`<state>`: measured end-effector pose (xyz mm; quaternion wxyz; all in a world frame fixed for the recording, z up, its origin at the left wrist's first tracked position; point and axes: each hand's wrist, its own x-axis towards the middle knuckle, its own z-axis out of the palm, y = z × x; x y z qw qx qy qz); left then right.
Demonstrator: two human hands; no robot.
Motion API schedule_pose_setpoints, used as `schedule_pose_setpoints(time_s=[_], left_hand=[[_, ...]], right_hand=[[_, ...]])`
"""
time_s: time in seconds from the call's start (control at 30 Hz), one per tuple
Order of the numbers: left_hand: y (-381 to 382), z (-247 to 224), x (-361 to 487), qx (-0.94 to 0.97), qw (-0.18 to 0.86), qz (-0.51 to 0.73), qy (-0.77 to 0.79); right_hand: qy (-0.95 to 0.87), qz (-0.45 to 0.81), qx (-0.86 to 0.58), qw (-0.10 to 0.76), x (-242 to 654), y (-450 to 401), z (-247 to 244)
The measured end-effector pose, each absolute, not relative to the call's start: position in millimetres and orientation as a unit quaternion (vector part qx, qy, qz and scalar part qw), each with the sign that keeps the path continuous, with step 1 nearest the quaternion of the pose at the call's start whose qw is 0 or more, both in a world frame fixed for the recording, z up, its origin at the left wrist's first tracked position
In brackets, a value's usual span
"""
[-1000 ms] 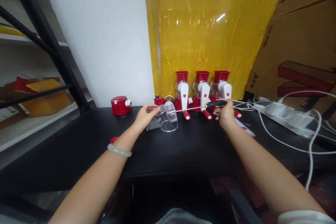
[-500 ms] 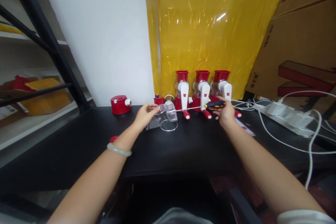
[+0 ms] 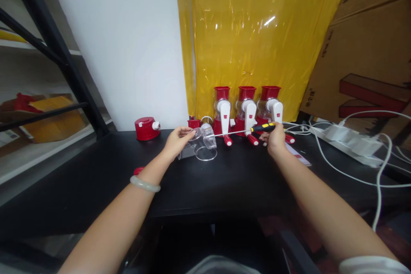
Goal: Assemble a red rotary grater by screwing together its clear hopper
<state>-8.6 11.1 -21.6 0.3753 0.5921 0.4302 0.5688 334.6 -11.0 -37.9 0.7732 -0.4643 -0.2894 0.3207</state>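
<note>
My left hand (image 3: 177, 141) is closed on a clear plastic grater housing (image 3: 192, 150), which lies on its side on the black table. In my right hand (image 3: 275, 139) is a screwdriver (image 3: 263, 127) with a black and yellow handle, held level. Its long metal shaft points left, and the tip meets the right end of the clear housing. Whether the tip sits in a screw is too small to tell. Behind the shaft stand three red and white rotary graters (image 3: 222, 111) with crank handles. A metal grating drum (image 3: 207, 121) lies just behind the housing.
A red grater base (image 3: 147, 129) with a white knob stands at the back left. A small red part (image 3: 138, 171) lies near my left wrist. To the right are a white power strip (image 3: 353, 147) with cables and a large cardboard box (image 3: 362, 51).
The fingers of my right hand have curled in and turned around the screwdriver's handle end. My left hand and the clear housing stay in place.
</note>
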Motion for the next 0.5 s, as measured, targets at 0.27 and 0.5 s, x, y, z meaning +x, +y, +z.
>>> schedule_pose_setpoints(time_s=[0.27, 0.5], left_hand=[[12.9, -23.3, -9.8, 0.592, 0.377, 0.567, 0.431], [11.5, -22.1, -8.8, 0.591, 0.381, 0.563, 0.435]], right_hand=[[-0.271, 0.319, -0.457, 0.785, 331.5, -14.7, -32.5], [-0.284, 0.274, -0.497, 0.773, 333.5, -10.7, -35.8]])
